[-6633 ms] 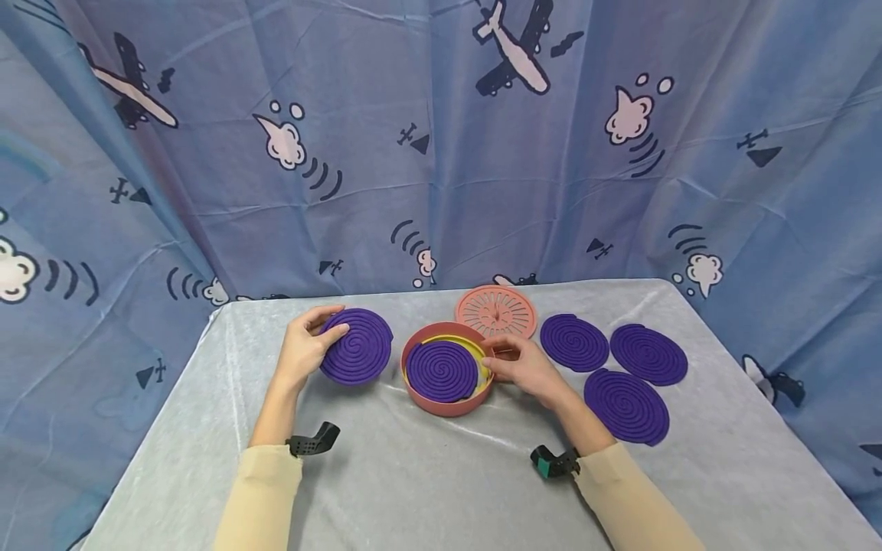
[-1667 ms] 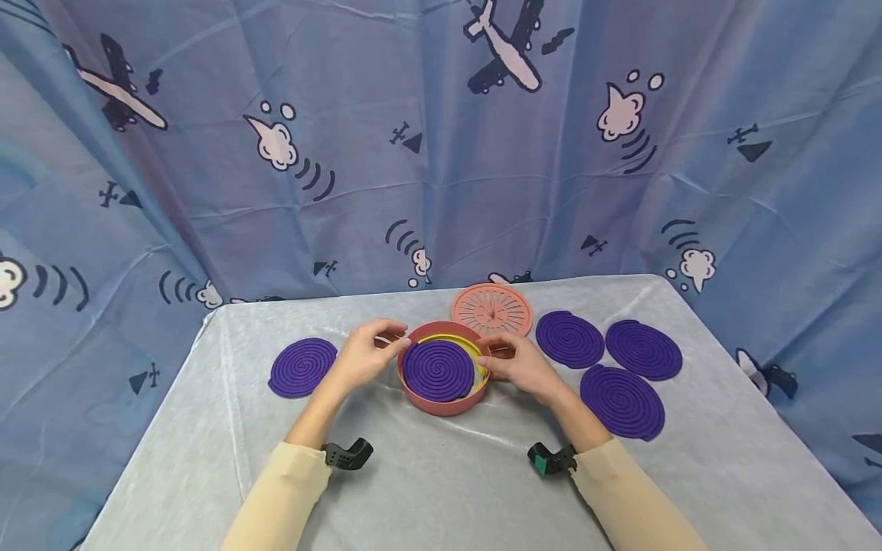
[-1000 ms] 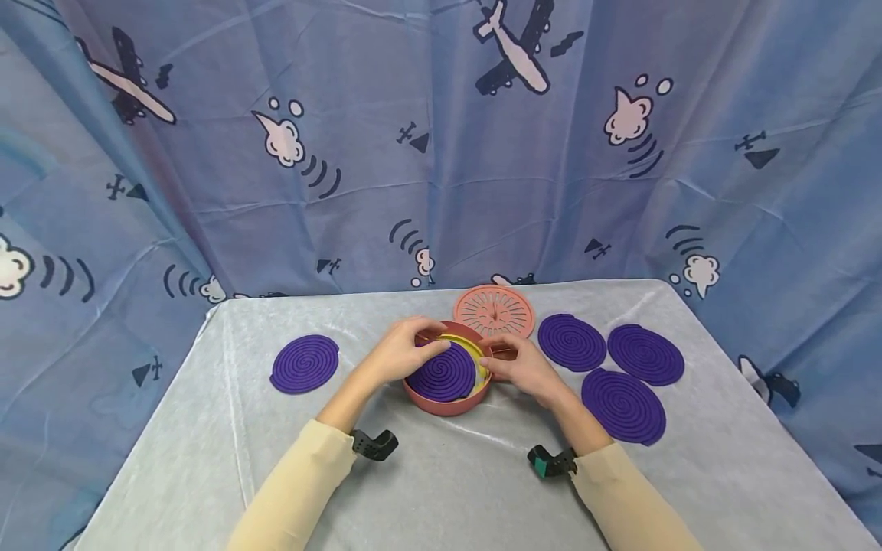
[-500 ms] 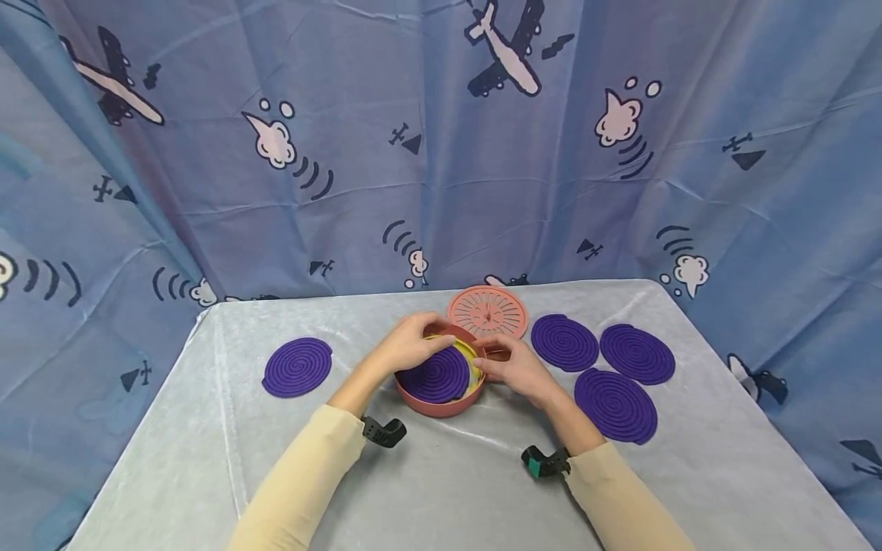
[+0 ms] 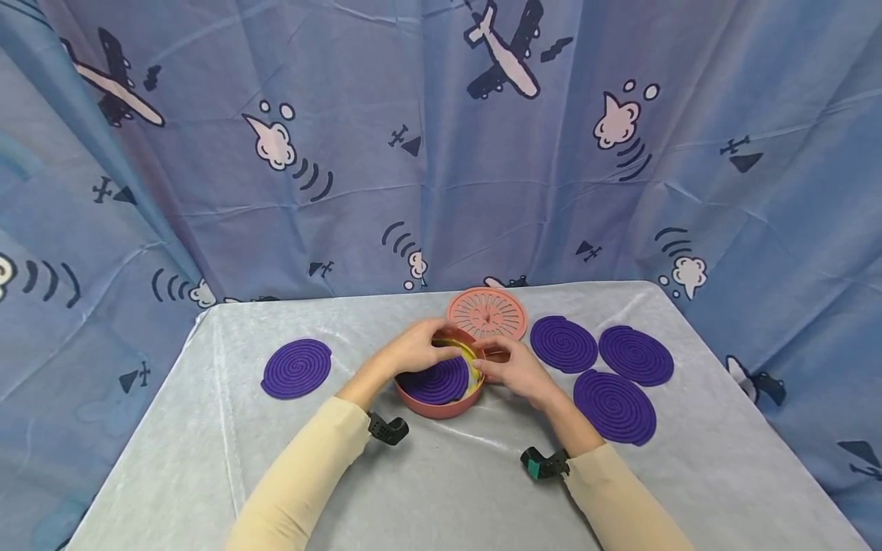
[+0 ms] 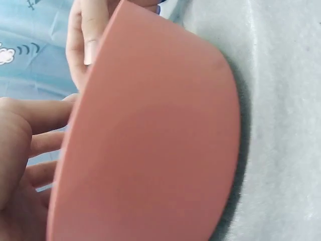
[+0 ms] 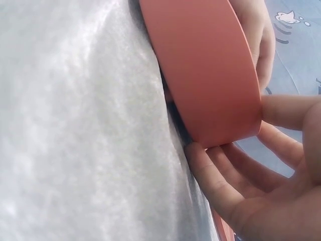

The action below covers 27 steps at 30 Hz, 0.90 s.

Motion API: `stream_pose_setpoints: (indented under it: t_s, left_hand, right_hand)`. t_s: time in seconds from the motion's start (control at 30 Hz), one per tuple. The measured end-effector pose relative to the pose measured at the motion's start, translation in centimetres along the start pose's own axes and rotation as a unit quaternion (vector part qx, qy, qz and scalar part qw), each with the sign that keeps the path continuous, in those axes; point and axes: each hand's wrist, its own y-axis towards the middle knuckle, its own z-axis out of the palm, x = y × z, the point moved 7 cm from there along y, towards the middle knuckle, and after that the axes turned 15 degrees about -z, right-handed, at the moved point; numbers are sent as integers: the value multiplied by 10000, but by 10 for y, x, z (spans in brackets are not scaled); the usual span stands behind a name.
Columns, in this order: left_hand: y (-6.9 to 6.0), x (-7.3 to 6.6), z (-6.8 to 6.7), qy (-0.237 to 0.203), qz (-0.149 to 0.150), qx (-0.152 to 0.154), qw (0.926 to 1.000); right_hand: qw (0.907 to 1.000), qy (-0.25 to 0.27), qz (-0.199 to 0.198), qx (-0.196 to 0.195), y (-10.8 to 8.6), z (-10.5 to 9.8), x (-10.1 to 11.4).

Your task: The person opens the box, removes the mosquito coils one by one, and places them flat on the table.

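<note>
A round pink mosquito coil holder (image 5: 441, 411) stands mid-table, with a purple mosquito coil (image 5: 439, 385) and a yellow ring-shaped piece (image 5: 475, 373) inside. My left hand (image 5: 412, 349) reaches over the rim into it from the left; the coil's far part is hidden beneath. Thumb and fingers stand apart in the left wrist view, where the holder's wall (image 6: 155, 125) hides the fingertips. On the other side my right hand (image 5: 515, 371) grips the holder. In the right wrist view its thumb lies at the rim and its fingers are curled under the wall (image 7: 210, 75).
Behind the holder lies a slotted pink lid (image 5: 487, 312). One purple coil (image 5: 296, 369) is on the left; to the right lie three more: a near coil (image 5: 615, 407), a middle coil (image 5: 563, 344) and a far coil (image 5: 635, 355). A printed blue curtain (image 5: 413, 153) hangs behind the table.
My left hand set a purple coil down on the left, then moved right to the holder and sank lower inside it. My right hand has stayed at the holder's right side.
</note>
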Motion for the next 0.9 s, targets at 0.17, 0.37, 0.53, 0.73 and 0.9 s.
stream_pose_setpoints:
  t_s: [0.17,0.37,0.53,0.73,0.9]
  left_hand:
    - [-2,1,6,125,30,142,9998]
    - [-3,-1,7,207,87,82,9997]
    - [-3,-3,8,221,232,-105,9994]
    - [-1,-1,4,43,300,-308,9991]
    - [-1,4,1,-94,79,-241,9996]
  right_hand:
    - [10000,23,3,1,0,1,-1]
    - [10000,39,-26,-4,0,0,-2]
    - [9999,110,-36,21,0,1,-2]
    - [9999,134,-7,38,-1,2,-1]
    - [9998,198,10,26,-1,2,0]
